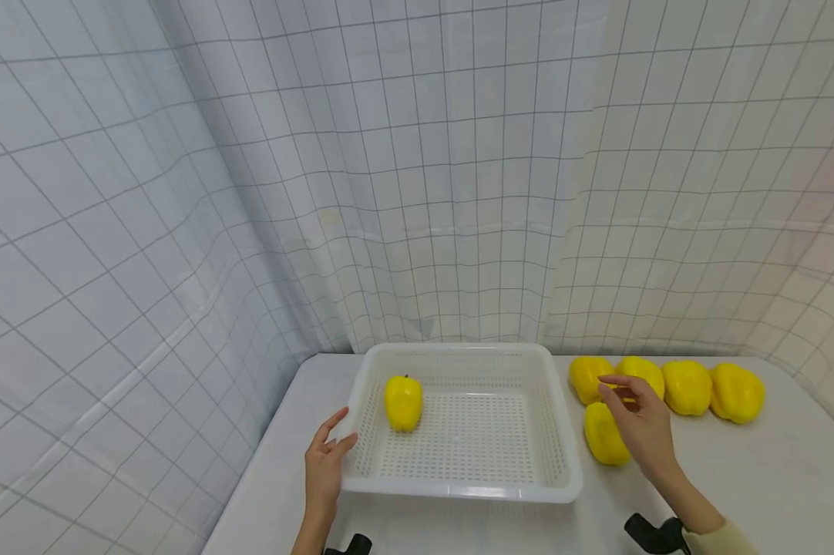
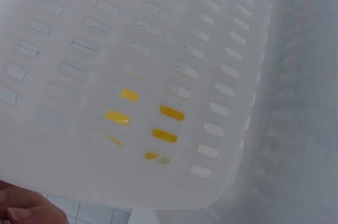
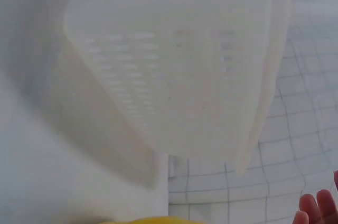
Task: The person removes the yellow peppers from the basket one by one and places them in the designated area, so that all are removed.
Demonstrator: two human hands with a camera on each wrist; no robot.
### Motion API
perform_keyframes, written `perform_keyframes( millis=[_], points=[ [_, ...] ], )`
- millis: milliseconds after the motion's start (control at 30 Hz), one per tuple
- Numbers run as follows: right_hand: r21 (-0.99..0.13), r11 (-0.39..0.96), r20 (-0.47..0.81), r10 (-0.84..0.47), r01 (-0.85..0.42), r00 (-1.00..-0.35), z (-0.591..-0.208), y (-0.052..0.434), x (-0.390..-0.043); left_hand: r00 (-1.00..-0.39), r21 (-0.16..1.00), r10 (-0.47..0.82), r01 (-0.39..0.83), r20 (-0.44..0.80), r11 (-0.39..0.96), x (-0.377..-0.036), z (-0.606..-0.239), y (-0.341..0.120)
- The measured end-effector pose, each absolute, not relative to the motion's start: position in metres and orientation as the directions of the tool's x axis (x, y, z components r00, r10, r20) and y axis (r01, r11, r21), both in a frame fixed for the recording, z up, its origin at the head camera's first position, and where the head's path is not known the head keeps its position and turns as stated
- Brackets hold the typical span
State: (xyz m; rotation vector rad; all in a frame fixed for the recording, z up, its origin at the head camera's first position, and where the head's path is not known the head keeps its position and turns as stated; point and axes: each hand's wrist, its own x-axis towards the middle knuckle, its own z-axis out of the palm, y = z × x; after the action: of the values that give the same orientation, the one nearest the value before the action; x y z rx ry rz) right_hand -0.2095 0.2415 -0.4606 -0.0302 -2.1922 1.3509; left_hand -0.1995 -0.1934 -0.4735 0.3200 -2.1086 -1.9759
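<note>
A yellow bell pepper (image 1: 403, 403) stands inside the white perforated basket (image 1: 459, 489), toward its left side. My left hand (image 1: 324, 466) holds the basket's left rim, the thumb over the edge; in the left wrist view its fingertips (image 2: 31, 211) show at the rim, and yellow shows through the slots. To the right of the basket, my right hand (image 1: 642, 424) is raised above the yellow peppers, fingers loosely bent with nothing between them. Below it lies one pepper (image 1: 604, 435), partly hidden by the hand. The right wrist view catches its fingertips (image 3: 319, 208) at the lower right corner.
Several more yellow peppers (image 1: 687, 388) line the back right of the white table (image 1: 736, 470). A white gridded curtain (image 1: 459, 193) rises behind the table and along both sides. Black wrist mounts (image 1: 656, 534) sit below the hands.
</note>
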Motion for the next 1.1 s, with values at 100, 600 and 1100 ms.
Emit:
perform_keyframes(
  millis=[100, 600, 1100],
  points=[
    [-0.811, 0.506, 0.451, 0.221, -0.293, -0.865, -0.433, 0.226, -0.203, -0.948, 0.998, -0.317, 0.001, 0.023, 0.069, -0.200, -0.472, -0.192],
    [-0.725, 0.451, 0.445, -0.271, -0.521, -0.854, -0.383, 0.173, -0.228, -0.955, 0.999, -0.296, 0.008, 0.018, 0.037, -0.200, -0.475, -0.195],
    [-0.712, 0.471, 0.234, -0.540, -0.521, -0.809, -0.385, 0.104, -0.270, -0.955, 0.999, -0.296, 0.007, 0.018, 0.036, -0.197, -0.472, -0.194]
  ],
)
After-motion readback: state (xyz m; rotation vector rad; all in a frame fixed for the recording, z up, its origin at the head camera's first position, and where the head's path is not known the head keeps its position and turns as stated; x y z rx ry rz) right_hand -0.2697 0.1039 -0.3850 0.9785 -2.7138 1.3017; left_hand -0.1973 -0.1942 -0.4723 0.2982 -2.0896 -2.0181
